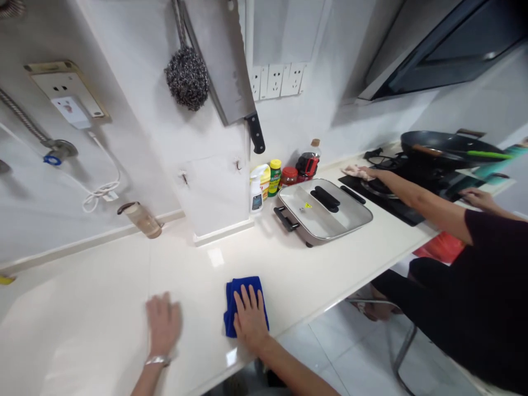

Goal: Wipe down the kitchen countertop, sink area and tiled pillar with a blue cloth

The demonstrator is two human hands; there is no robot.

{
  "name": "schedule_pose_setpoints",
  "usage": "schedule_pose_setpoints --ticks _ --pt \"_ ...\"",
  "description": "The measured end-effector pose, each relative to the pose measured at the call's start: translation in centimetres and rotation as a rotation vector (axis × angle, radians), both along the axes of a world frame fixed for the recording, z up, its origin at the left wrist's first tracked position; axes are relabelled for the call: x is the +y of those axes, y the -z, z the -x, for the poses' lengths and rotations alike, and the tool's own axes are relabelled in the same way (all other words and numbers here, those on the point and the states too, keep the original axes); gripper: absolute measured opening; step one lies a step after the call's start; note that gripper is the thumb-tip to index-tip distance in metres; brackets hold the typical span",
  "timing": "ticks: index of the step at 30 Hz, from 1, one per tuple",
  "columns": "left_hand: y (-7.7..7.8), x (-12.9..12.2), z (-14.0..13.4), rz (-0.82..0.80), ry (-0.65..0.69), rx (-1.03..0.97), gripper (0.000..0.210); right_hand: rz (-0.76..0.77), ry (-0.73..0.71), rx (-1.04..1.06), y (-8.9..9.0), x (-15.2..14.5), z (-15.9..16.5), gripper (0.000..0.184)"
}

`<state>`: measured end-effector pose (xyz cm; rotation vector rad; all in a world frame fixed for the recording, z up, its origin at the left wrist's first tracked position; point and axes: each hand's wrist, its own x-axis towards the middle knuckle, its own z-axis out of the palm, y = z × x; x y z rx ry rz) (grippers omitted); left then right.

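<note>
At six o'clock, the right hand (251, 318) lies on a blue cloth (230, 308), fingers spread. The left hand (163, 324), seven o'clock, blurs against the white worktop (198, 308); whether its fingers part, I can't tell.

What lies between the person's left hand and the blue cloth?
In the head view, only bare white countertop lies between the left hand and the blue cloth.

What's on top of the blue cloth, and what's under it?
On top: the right hand, palm down with fingers spread. Around the blue cloth, white countertop shows. Anything directly beneath the cloth is covered and can't be seen.
</note>
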<state>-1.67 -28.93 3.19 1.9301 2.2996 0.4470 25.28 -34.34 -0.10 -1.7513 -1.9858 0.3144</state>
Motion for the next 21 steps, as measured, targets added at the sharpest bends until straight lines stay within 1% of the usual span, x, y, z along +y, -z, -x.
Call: schedule_pose_setpoints --ticks 1,3,5,7,8,10,12,17,19,21 --pt "0.3 0.0 -2.4 -0.033 0.133 -0.039 0.052 -0.047 -0.001 0.051 0.2 -0.2 -1.1 0.055" --pt "1.0 -0.3 -7.7 -0.111 0.369 -0.099 0.05 -0.141 0.054 0.142 0.8 -0.7 -4.2 0.049" --pt "1.5 -0.9 -12.8 -0.118 0.563 -0.075 0.051 -0.191 0.138 0.173 1.6 -1.3 -8.1 0.048" --pt "1.9 -1.7 -16.7 -0.103 0.659 -0.061 0.051 -0.203 0.184 0.155 2.3 -1.9 -11.7 0.047" --pt "2.1 -2.1 -18.0 -0.092 0.692 -0.051 0.052 -0.207 0.196 0.144 2.6 -2.2 -13.3 0.046" --pt "2.5 -2.8 -19.4 -0.077 0.722 -0.032 0.053 -0.213 0.204 0.125 3.2 -2.6 -15.4 0.045" --pt "2.8 -3.3 -19.7 -0.066 0.743 -0.01 0.06 -0.214 0.199 0.112 3.7 -2.9 -16.2 0.045" --pt "2.5 -3.9 -19.1 0.003 0.794 0.006 0.086 -0.214 0.25 -0.006 5.2 -3.4 -15.7 0.052" --pt "2.2 -4.2 -19.1 0.039 0.783 -0.014 0.088 -0.207 0.255 -0.042 5.7 -3.6 -15.7 0.053" --pt "2.0 -4.7 -19.1 0.06 0.762 -0.043 0.089 -0.208 0.228 -0.062 6.0 -3.7 -16.0 0.052"
